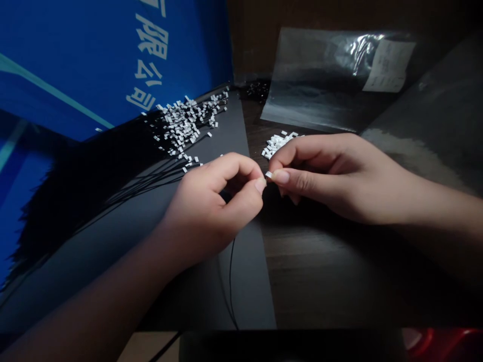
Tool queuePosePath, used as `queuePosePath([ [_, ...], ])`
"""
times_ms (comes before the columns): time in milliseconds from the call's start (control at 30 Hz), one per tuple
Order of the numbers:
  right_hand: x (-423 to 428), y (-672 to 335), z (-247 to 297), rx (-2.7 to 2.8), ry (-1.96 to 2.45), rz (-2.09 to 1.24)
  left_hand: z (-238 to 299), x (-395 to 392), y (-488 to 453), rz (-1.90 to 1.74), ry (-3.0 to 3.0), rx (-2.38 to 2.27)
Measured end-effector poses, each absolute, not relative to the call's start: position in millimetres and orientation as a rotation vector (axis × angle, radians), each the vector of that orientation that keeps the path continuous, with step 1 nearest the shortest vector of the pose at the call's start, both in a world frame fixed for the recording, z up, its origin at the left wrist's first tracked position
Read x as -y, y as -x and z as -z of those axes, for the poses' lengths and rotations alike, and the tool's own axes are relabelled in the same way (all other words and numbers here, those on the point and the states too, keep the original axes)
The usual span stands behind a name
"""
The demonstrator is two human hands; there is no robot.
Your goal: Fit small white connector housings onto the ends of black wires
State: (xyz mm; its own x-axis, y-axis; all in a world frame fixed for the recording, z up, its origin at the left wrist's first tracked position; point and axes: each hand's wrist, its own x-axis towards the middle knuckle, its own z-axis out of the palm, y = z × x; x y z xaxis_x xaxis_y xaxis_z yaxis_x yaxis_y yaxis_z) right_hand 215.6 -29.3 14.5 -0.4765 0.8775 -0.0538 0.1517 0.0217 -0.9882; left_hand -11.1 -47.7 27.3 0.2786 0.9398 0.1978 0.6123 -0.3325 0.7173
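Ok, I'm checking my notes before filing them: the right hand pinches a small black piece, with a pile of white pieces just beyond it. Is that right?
Not quite: the small piece pinched in the right hand is white, not black, as the head view shows. The pile of white pieces does lie just beyond it.

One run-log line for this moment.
left hand: pinched, black wire below | right hand: grip on small white piece | white pile: partly behind right hand

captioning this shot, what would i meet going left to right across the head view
black wire bundle → left hand → small white piece at the right fingertips → right hand → red object
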Motion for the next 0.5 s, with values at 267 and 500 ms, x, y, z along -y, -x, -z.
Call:
queuePosePath([
  [267, 26.2, -213.3, -14.6, 1.578, 1.004, -1.647, -28.6, 48.3, 10.0, -0.823, -2.022, -1.392],
  [500, 22.2, -214.1, -12.8, 1.559, 0.983, -1.721, -28.9, 48.0, 10.0, -0.820, -2.021, -1.389],
])
